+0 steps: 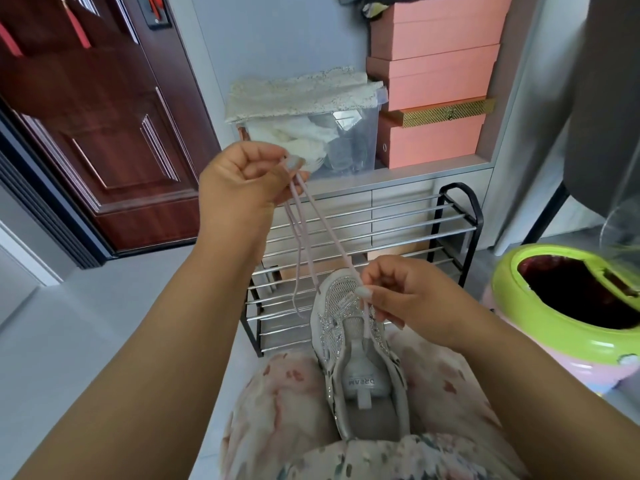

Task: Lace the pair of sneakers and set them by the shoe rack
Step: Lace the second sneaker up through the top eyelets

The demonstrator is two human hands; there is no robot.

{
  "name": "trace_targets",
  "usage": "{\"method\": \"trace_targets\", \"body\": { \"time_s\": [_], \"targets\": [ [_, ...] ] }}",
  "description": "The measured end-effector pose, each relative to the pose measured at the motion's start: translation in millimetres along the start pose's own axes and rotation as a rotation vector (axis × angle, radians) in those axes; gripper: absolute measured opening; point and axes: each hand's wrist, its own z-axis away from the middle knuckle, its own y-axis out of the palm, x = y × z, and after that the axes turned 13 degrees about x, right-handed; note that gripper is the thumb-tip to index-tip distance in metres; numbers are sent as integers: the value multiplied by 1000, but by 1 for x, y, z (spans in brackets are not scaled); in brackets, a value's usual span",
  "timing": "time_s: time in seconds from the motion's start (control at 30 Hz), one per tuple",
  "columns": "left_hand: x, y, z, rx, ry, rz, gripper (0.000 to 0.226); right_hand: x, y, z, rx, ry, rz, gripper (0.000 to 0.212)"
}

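A dark red door (86,116) filled the upper left of the frame. Just right of it, at the upper middle, the left hand (242,178) was raised with its fingers curled, pinching the upper part of one pale pink shoelace (329,233) between thumb and forefinger. Three strands of that lace hung down from the pinch: two ran to the shoe and one ended loose in the air.

Behind the hand stood one clear plastic bin (325,133) with a lacy cloth over its top. Below it, at the middle of the frame, stood one black shoe rack (453,216) with metal bars.

One grey sneaker (360,362) with sparkly trim lay at the lower middle on the person's lap, toe toward the rack, on a flowered skirt (287,410). The second sneaker of the pair was not seen. The right hand (405,299) hovered over the shoe's front, fingers curled, pinching the lace near the eyelets.

At the upper right, four pink boxes (436,81) were stacked, with one gold box (446,112) among them. At the right edge stood one bin with a green rim (568,327).
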Motion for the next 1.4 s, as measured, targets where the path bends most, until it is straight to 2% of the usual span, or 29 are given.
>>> {"method": "trace_targets", "body": {
  "time_s": [0.43, 0.57, 0.83, 0.97, 1.07, 1.27, 1.4],
  "targets": [
    [-10, -2, -17, 38, 52, -154, 15, -8, -4, -3, 24, -18, -168, 12],
    [5, -4, -12, 56, -62, -236, 9, -12, -13, -3, -139, -69, -442, 10],
    [45, -2, 14, 55, -368, -166, 15, -33, -28, 2, -351, -56, -852, 10],
    [46, -6, 15, -78, -331, -136, 21, -39, -29, 3, -439, -98, -991, 10],
    [42, -5, 19, -33, -403, -240, 24, -42, -23, 1, -420, -80, -925, 12],
    [65, 26, 62, 299, -832, -474, 12, -52, -3, -5, -376, 10, -659, 18],
    [78, 35, 74, 303, -932, -563, 21, -55, 2, -6, -389, 24, -528, 25]
  ]
}}
